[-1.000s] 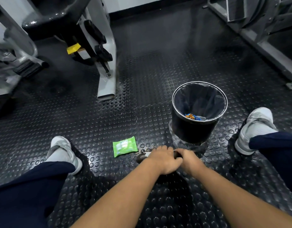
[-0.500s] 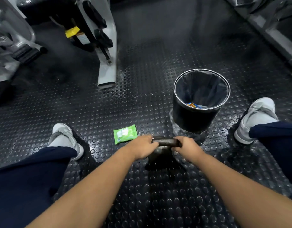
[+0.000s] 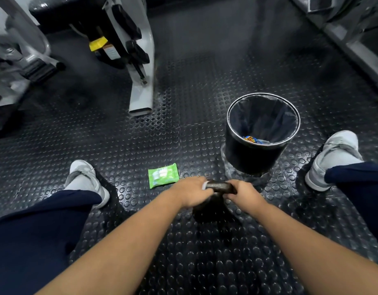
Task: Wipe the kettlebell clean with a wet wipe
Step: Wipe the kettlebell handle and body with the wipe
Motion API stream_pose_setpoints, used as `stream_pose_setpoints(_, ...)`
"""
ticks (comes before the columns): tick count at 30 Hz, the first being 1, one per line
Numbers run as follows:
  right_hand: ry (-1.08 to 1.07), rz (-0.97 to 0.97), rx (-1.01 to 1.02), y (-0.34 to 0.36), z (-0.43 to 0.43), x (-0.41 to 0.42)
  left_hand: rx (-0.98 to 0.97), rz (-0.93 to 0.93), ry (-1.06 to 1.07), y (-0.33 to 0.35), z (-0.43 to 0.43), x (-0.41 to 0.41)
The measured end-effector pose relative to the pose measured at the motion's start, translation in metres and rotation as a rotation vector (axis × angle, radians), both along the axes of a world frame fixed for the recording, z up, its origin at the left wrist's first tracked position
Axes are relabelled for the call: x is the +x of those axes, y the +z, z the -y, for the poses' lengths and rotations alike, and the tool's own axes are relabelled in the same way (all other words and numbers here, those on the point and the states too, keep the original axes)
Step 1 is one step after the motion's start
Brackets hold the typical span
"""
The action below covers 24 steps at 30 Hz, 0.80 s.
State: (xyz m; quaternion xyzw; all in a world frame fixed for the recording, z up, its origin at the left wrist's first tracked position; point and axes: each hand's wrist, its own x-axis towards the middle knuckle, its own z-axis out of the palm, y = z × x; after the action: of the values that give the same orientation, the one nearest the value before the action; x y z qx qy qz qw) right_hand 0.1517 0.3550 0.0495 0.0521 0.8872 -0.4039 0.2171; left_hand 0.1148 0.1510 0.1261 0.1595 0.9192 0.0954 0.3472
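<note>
Kettlebell [image 3: 220, 187]: on floor [image 3: 183, 124], near bin [image 3: 247, 154]. Left hand [image 3: 192, 191]: curled round one handle end, wet wipe [image 3: 205, 185] pressed beneath. Right hand [image 3: 241, 191]: clamped on opposite end, steadying. Advice: draw wipe along full handle, then body.

Navy trousers [image 3: 34, 231], pale grey trainers [image 3: 85, 179]

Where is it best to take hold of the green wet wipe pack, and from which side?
The green wet wipe pack lies flat on the floor, so come from above and pinch its right edge, the one nearest the left hand.
</note>
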Motion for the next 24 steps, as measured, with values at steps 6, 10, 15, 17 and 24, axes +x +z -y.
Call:
stream_pose_setpoints(6,-0.015,0.021,0.008,-0.002,0.001,0.002,0.014,0.043,0.056,0.000,0.021,0.000)
stream_pose_setpoints(10,-0.004,0.009,0.033,0.000,0.004,0.002,0.014,0.017,-0.005,0.003,-0.018,0.001)
stream_pose_setpoints(15,0.009,-0.021,0.020,0.010,-0.001,0.002,0.043,0.013,-0.105,0.009,-0.056,0.008)
stream_pose_setpoints(17,0.009,-0.035,0.026,0.011,-0.002,0.001,0.044,-0.005,-0.091,0.012,-0.052,0.009)
stream_pose_setpoints(24,-0.002,0.007,0.011,0.010,-0.003,0.001,0.005,0.029,0.072,0.005,0.018,-0.001)
